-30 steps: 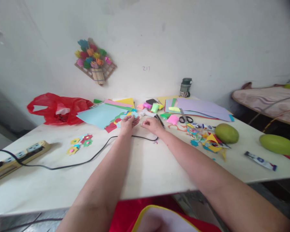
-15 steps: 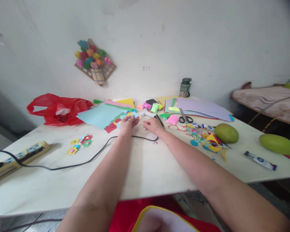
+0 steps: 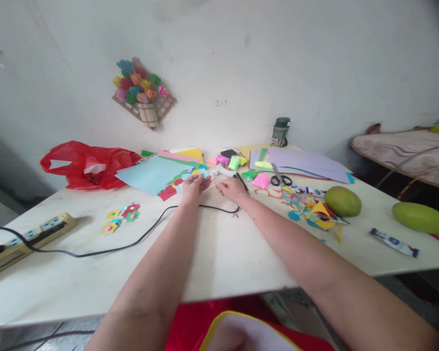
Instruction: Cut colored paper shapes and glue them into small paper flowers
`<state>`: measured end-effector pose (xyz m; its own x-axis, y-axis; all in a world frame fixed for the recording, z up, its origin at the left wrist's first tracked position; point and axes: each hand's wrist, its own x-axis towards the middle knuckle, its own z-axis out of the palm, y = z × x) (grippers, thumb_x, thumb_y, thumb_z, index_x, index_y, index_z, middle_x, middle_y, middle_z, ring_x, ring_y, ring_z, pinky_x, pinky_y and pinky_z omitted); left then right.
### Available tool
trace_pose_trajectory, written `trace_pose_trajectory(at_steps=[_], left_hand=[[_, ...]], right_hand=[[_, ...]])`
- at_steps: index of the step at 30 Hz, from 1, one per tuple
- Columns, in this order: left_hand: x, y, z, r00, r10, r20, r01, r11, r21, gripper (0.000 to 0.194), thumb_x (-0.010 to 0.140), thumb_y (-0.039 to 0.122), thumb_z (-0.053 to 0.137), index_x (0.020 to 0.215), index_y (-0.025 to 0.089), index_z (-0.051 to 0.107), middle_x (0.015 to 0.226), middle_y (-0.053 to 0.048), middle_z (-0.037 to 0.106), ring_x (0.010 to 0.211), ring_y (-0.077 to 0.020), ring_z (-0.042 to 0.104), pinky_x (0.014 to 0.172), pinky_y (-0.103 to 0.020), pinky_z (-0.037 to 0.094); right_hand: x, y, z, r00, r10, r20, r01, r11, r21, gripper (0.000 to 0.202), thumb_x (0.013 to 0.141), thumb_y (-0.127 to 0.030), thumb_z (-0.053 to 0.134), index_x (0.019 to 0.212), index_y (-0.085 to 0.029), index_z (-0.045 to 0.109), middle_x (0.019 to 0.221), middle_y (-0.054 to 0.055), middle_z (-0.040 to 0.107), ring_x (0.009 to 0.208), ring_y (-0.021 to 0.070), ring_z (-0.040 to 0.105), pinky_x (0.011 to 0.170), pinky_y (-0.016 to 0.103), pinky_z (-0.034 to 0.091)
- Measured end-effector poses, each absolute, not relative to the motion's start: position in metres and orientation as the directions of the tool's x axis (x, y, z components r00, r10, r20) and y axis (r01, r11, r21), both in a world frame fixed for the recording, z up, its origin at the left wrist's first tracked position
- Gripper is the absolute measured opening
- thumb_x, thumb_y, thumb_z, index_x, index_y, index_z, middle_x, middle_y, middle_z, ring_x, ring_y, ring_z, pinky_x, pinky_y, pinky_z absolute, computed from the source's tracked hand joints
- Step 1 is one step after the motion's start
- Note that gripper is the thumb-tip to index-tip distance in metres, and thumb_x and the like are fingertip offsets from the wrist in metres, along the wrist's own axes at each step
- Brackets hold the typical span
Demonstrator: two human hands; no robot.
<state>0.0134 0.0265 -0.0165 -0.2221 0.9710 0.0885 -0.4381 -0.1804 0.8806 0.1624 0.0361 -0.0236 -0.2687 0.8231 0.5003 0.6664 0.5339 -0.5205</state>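
My left hand [image 3: 196,186] is over the middle of the table, palm turned partly up and fingers stretched out. Beside it lie cut paper pieces in red, green, yellow and blue [image 3: 175,184], at the edge of a light blue sheet [image 3: 144,174]. To the right, my right hand [image 3: 233,189] is closed with its fingers curled together; anything in them is too small to make out. Just beyond the hands lies a white glue gun [image 3: 222,170]. A black pen-like stick [image 3: 242,181] rests behind my right wrist, and a black cord [image 3: 157,222] runs under both wrists.
Paper flowers [image 3: 131,213] and a power strip [image 3: 32,239] lie left, near a red plastic bag [image 3: 91,165]. On the right are scissors [image 3: 281,180], paper scraps [image 3: 320,217], green mangoes [image 3: 343,201] and a glue tube [image 3: 394,243]. Clay packets [image 3: 234,163] and a bottle [image 3: 280,132] stand behind.
My right hand's fingers have shifted very slightly. Everything else stays in place.
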Motion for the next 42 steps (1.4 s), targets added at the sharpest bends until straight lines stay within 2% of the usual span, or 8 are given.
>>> trace_pose_trajectory(at_steps=[4, 9, 16, 19, 25, 29, 33, 42], left_hand=[[0.0137, 0.0257, -0.0158, -0.222, 0.971, 0.088, -0.430, -0.178, 0.885, 0.023, 0.067, 0.024, 0.067, 0.073, 0.016, 0.046, 0.063, -0.004, 0.065, 0.068, -0.0179, 0.067, 0.073, -0.033, 0.051], [0.0143, 0.0246, -0.0148, -0.221, 0.972, 0.085, -0.425, -0.174, 0.888, 0.026, 0.065, 0.025, 0.069, 0.072, 0.016, 0.046, 0.064, -0.004, 0.065, 0.072, -0.0188, 0.067, 0.075, -0.034, 0.051], [0.0139, 0.0249, -0.0155, -0.217, 0.971, 0.097, -0.426, -0.184, 0.886, 0.027, 0.064, 0.027, 0.070, 0.071, 0.017, 0.045, 0.062, -0.003, 0.064, 0.071, -0.0184, 0.067, 0.073, -0.033, 0.051], [0.0138, 0.0256, -0.0159, -0.219, 0.971, 0.094, -0.418, -0.180, 0.890, 0.027, 0.064, 0.027, 0.070, 0.072, 0.017, 0.046, 0.062, -0.003, 0.064, 0.070, -0.0183, 0.067, 0.072, -0.033, 0.051], [0.0131, 0.0266, -0.0169, -0.216, 0.972, 0.095, -0.417, -0.180, 0.891, 0.026, 0.064, 0.027, 0.070, 0.073, 0.017, 0.047, 0.063, -0.003, 0.065, 0.068, -0.0175, 0.066, 0.071, -0.032, 0.052], [0.0136, 0.0258, -0.0164, -0.221, 0.971, 0.089, -0.420, -0.177, 0.890, 0.026, 0.064, 0.027, 0.070, 0.073, 0.016, 0.048, 0.063, -0.004, 0.065, 0.071, -0.0183, 0.067, 0.074, -0.034, 0.051], [0.0141, 0.0253, -0.0154, -0.226, 0.970, 0.087, -0.417, -0.176, 0.892, 0.028, 0.064, 0.028, 0.071, 0.073, 0.016, 0.048, 0.065, -0.005, 0.065, 0.074, -0.0195, 0.067, 0.076, -0.036, 0.051], [0.0139, 0.0249, -0.0153, -0.221, 0.971, 0.087, -0.412, -0.174, 0.894, 0.026, 0.065, 0.028, 0.070, 0.073, 0.016, 0.049, 0.065, -0.004, 0.066, 0.073, -0.0191, 0.067, 0.072, -0.033, 0.052]], right_hand=[[0.1620, 0.0354, -0.0225, -0.284, 0.792, 0.540, 0.709, 0.553, -0.438, 0.026, 0.077, -0.037, 0.058, 0.062, -0.019, 0.066, 0.063, 0.002, 0.067, 0.063, 0.0127, 0.059, 0.065, 0.024, 0.038], [0.1622, 0.0391, -0.0255, -0.338, 0.740, 0.582, 0.725, 0.599, -0.340, 0.009, 0.073, -0.027, 0.064, 0.070, -0.020, 0.068, 0.076, 0.002, 0.070, 0.073, 0.0151, 0.060, 0.075, 0.029, 0.035], [0.1631, 0.0426, -0.0294, -0.379, 0.729, 0.570, 0.727, 0.616, -0.304, 0.016, 0.080, -0.023, 0.054, 0.078, -0.021, 0.070, 0.081, 0.003, 0.071, 0.080, 0.0181, 0.061, 0.078, 0.032, 0.034], [0.1624, 0.0402, -0.0276, -0.359, 0.740, 0.569, 0.732, 0.601, -0.321, 0.015, 0.078, -0.030, 0.059, 0.072, -0.021, 0.069, 0.074, 0.002, 0.070, 0.074, 0.0161, 0.060, 0.077, 0.030, 0.034], [0.1610, 0.0338, -0.0212, -0.347, 0.748, 0.566, 0.744, 0.587, -0.319, 0.035, 0.085, -0.033, 0.049, 0.058, -0.018, 0.066, 0.063, 0.003, 0.067, 0.066, 0.0136, 0.059, 0.075, 0.028, 0.034], [0.1618, 0.0354, -0.0221, -0.334, 0.751, 0.569, 0.722, 0.592, -0.357, 0.024, 0.080, -0.033, 0.057, 0.064, -0.019, 0.068, 0.068, 0.003, 0.069, 0.070, 0.0149, 0.061, 0.076, 0.028, 0.036], [0.1622, 0.0390, -0.0251, -0.346, 0.750, 0.564, 0.664, 0.620, -0.418, 0.008, 0.074, -0.024, 0.063, 0.072, -0.022, 0.070, 0.074, 0.002, 0.070, 0.072, 0.0149, 0.062, 0.077, 0.028, 0.039], [0.1601, 0.0429, -0.0279, -0.369, 0.805, 0.465, 0.417, 0.590, -0.691, 0.023, 0.075, -0.007, 0.055, 0.088, -0.019, 0.070, 0.078, 0.003, 0.071, 0.076, 0.0149, 0.067, 0.074, 0.027, 0.049]])
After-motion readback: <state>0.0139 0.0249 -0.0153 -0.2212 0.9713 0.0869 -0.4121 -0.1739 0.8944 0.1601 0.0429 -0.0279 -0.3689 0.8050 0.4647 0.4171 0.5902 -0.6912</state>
